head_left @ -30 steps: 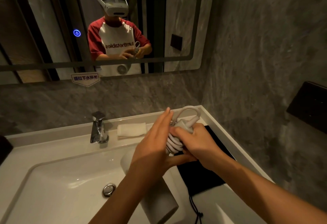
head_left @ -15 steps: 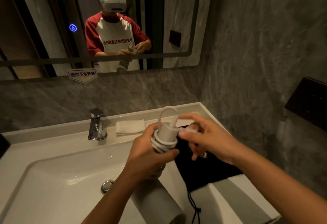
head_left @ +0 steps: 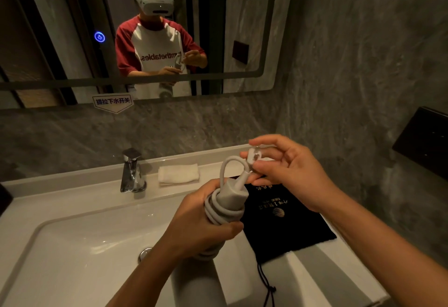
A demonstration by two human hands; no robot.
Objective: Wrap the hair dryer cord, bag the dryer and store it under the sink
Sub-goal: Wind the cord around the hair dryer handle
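My left hand (head_left: 201, 224) grips the white hair dryer (head_left: 234, 196) by its handle, with the cord (head_left: 224, 213) coiled several times around that handle. The dryer's barrel (head_left: 196, 285) points down toward me over the sink. A short loop of cord rises from the handle end to the plug (head_left: 253, 158), which my right hand (head_left: 288, 173) pinches between thumb and fingers just above the handle. A black drawstring bag (head_left: 283, 222) with gold print lies flat on the counter under my right hand.
A white sink basin (head_left: 72, 253) with a drain sits below left. A chrome faucet (head_left: 132, 172) and a folded white towel (head_left: 179, 173) stand at the back ledge. The mirror above shows a person. A dark wall panel (head_left: 424, 142) is on the right wall.
My right hand has come off the coiled cord and lifted up and right, pulling the plug end clear. The left hand has closed around the wrapped handle.
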